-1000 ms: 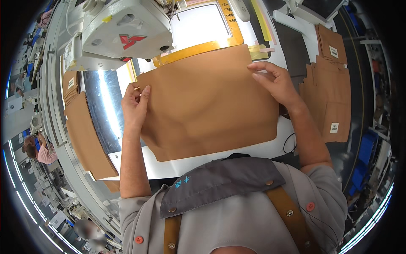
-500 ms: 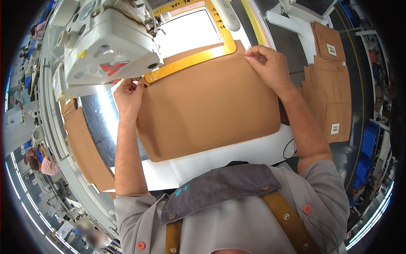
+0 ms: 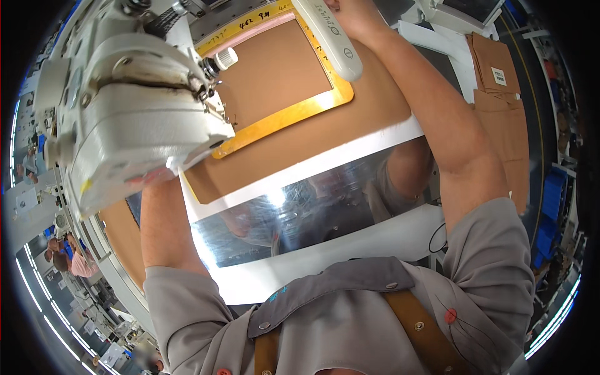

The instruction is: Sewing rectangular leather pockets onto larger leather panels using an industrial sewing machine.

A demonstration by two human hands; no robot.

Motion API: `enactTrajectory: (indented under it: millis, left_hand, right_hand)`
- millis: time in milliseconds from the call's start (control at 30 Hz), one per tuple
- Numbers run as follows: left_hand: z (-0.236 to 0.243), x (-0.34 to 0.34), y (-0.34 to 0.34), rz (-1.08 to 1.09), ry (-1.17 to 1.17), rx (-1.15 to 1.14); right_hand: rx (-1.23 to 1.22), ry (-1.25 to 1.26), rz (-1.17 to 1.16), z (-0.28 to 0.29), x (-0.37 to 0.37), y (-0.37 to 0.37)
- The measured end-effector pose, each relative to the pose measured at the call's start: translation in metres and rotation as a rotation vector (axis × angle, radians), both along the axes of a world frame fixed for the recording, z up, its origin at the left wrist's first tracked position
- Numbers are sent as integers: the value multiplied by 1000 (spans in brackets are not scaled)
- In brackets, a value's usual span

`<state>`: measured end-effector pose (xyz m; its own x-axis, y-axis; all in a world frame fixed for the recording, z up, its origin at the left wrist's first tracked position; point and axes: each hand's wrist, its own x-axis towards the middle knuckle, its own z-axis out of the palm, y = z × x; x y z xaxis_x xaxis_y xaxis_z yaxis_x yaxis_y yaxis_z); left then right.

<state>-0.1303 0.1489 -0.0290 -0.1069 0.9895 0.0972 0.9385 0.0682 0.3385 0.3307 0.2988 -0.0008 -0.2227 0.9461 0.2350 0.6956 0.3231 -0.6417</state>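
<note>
Now brown panel [image 3: 281, 65] farther under yellow frame [image 3: 281, 119], grip of all fingers [image 3: 334, 5] unclear

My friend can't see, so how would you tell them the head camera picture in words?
A brown sheet lies under a yellow frame beside a white machine, with a person's arms stretched forward. The right hand partly shows at the top edge; the left hand is hidden by the machine.
</note>
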Motion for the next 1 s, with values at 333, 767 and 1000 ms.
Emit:
enactTrajectory:
  millis: [333, 767, 1000]
  left_hand:
    - [13, -34, -32, 82, -127, -65]
    - [35, 102, -149, 39, -96, 167]
    - [26, 125, -169, -46, 180, 26]
  right_hand:
    - [137, 66, 18, -11, -21, 58]
    - [249, -193, 217, 16, 70, -159]
    - [172, -450, 189, 4, 76, -208]
